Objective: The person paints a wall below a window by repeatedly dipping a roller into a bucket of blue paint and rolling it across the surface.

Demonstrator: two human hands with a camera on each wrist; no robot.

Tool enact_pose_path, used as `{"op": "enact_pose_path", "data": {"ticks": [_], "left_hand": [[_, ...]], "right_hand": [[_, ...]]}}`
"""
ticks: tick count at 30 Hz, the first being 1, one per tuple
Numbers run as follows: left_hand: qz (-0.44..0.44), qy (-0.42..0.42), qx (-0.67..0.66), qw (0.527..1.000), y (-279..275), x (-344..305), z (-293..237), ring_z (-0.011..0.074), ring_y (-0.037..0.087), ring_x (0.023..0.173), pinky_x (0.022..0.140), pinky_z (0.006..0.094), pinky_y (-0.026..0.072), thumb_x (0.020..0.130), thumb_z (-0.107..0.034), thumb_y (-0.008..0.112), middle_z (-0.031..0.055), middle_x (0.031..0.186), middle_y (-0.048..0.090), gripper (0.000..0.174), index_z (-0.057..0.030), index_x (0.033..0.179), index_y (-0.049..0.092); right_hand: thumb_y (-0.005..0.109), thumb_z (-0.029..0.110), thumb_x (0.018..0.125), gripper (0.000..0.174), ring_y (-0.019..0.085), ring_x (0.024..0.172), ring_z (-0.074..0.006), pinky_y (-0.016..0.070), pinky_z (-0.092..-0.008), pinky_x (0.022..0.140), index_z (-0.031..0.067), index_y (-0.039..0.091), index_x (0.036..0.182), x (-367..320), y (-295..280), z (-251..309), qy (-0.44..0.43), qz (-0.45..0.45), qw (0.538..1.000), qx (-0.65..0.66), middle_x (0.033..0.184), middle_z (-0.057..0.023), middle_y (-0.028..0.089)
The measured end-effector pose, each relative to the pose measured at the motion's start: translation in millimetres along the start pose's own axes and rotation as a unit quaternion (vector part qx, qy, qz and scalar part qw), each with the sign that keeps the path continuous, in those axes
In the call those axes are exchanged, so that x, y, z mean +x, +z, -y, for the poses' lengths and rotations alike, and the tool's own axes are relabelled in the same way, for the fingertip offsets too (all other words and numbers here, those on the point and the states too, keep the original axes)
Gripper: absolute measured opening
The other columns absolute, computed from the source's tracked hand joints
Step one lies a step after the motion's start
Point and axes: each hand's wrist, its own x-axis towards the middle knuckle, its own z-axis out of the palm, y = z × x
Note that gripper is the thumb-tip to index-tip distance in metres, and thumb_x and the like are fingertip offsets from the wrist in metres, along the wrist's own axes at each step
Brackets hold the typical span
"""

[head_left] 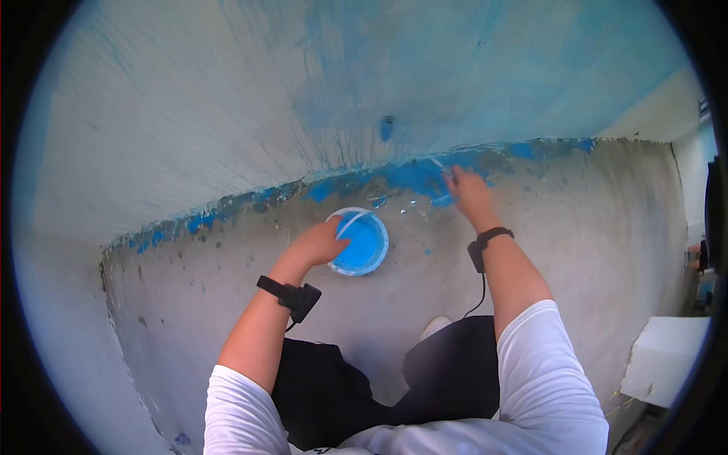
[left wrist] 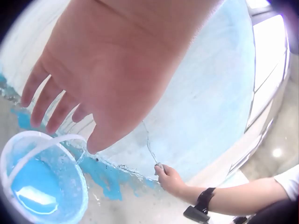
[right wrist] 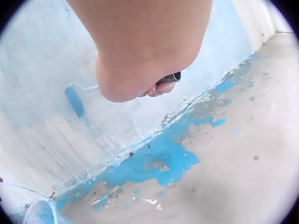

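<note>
My right hand [head_left: 472,196] grips a paint roller by its dark handle [right wrist: 175,77]. In the right wrist view the blue roller head [right wrist: 75,101] is against the lower wall. A white bucket [head_left: 385,246] of bright blue paint stands on the floor between my arms. Over its left rim is my left hand [head_left: 318,243], and in the left wrist view its fingers [left wrist: 60,112] are loosely extended and apart. The bucket's white bail handle [left wrist: 56,139] is raised in an arc, its upper end close to the left thumb.
Blue paint streaks cover the wall [head_left: 455,68], pale at the left. Along its foot runs a ragged strip of blue paint [head_left: 413,178] on the grey floor [head_left: 576,220]. A white board [head_left: 667,356] lies at the far right. A shoe [head_left: 435,326] shows beside my dark trousers.
</note>
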Motion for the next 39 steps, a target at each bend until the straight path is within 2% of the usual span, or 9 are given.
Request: {"op": "enact_pose_path", "data": {"ticks": [2, 4, 10, 14, 16, 18, 27, 32, 39], "left_hand": [[-0.006, 0.03, 0.003, 1.0, 1, 8, 8, 0.0277, 0.066, 0.096, 0.08, 0.0393, 0.0513, 0.087, -0.027, 0.059, 0.0206, 0.109, 0.065, 0.054, -0.0017, 0.132, 0.045], [0.115, -0.005, -0.156, 0.981, -1, 14, 10, 0.0242, 0.068, 0.084, 0.074, 0.0362, 0.0517, 0.089, -0.021, 0.057, 0.0179, 0.102, 0.067, 0.043, -0.002, 0.126, 0.05], [0.101, 0.008, -0.2, 0.974, 17, 24, 24, 0.016, 0.062, 0.07, 0.064, 0.0323, 0.0484, 0.091, -0.013, 0.052, 0.0085, 0.078, 0.063, 0.021, -0.0027, 0.109, 0.055], [0.07, 0.021, -0.147, 0.986, 18, 23, 25, 0.0171, 0.062, 0.069, 0.063, 0.0334, 0.0483, 0.091, -0.013, 0.051, 0.01, 0.079, 0.062, 0.019, -0.0035, 0.107, 0.055], [0.052, 0.03, -0.098, 0.993, 20, 23, 26, 0.0343, 0.063, 0.088, 0.075, 0.0419, 0.049, 0.091, -0.02, 0.052, 0.0189, 0.097, 0.065, 0.024, -0.0052, 0.11, 0.057], [0.058, 0.021, -0.093, 0.994, 17, 21, 23, 0.0356, 0.062, 0.092, 0.078, 0.0429, 0.0483, 0.091, -0.023, 0.052, 0.0193, 0.099, 0.065, 0.026, -0.0052, 0.109, 0.057], [0.033, 0.052, -0.052, 0.997, 24, 23, 29, 0.0295, 0.064, 0.078, 0.071, 0.0401, 0.0487, 0.09, -0.024, 0.055, 0.0176, 0.094, 0.065, 0.028, -0.0041, 0.109, 0.056], [0.016, 0.044, -0.063, 0.997, 19, 19, 32, 0.0311, 0.065, 0.08, 0.07, 0.0406, 0.049, 0.089, -0.018, 0.054, 0.0194, 0.094, 0.065, 0.028, -0.004, 0.113, 0.055], [-0.039, 0.047, -0.061, 0.996, 17, 21, 30, 0.0308, 0.066, 0.08, 0.069, 0.0402, 0.0496, 0.085, -0.005, 0.05, 0.0158, 0.085, 0.067, 0.033, -0.0069, 0.117, 0.053]], "right_hand": [[0.057, 0.036, 0.091, 0.029, 0.062, 0.068, -0.0388, 0.0479, -0.0485, 0.058, 0.0069, 0.057, 0.093, 14, -6, 32, -0.032, 0.023, 0.999, 0.011, 0.07, -0.0177, 0.064], [0.057, 0.036, 0.09, 0.029, 0.062, 0.068, -0.0382, 0.048, -0.0478, 0.058, 0.0067, 0.057, 0.093, 25, -12, 64, -0.046, 0.027, 0.998, 0.021, 0.069, -0.0175, 0.063], [0.057, 0.036, 0.091, 0.031, 0.062, 0.066, -0.0385, 0.0478, -0.0476, 0.057, 0.0049, 0.057, 0.09, 41, -29, 101, -0.079, 0.0, 0.991, 0.112, 0.068, -0.0174, 0.063], [0.055, 0.037, 0.092, 0.034, 0.061, 0.068, -0.0407, 0.0462, -0.0487, 0.059, 0.0024, 0.055, 0.089, 27, -3, 33, -0.002, -0.01, 0.993, 0.115, 0.069, -0.0184, 0.063], [0.054, 0.037, 0.092, 0.036, 0.061, 0.069, -0.0415, 0.0457, -0.049, 0.059, 0.0016, 0.055, 0.09, 18, -2, 25, 0.03, 0.013, 0.991, 0.13, 0.07, -0.019, 0.063], [0.053, 0.036, 0.093, 0.036, 0.06, 0.068, -0.0425, 0.0447, -0.0498, 0.059, 0.0005, 0.055, 0.09, 13, -12, 27, 0.059, 0.047, 0.99, 0.117, 0.069, -0.0196, 0.063], [0.054, 0.036, 0.093, 0.036, 0.061, 0.069, -0.0423, 0.0482, -0.0485, 0.059, 0.0006, 0.057, 0.092, 49, -39, 140, -0.056, 0.025, 0.994, 0.09, 0.071, -0.0217, 0.063], [0.055, 0.037, 0.092, 0.036, 0.061, 0.071, -0.0411, 0.0468, -0.0466, 0.06, 0.0011, 0.059, 0.094, 40, -19, 85, 0.0, 0.019, 0.996, 0.086, 0.072, -0.0211, 0.063], [0.057, 0.043, 0.091, 0.043, 0.054, 0.061, -0.023, 0.0433, -0.0384, 0.059, 0.0009, 0.059, 0.087, -6, 12, -24, 0.108, 0.112, 0.957, 0.245, 0.066, -0.0097, 0.055]]}}
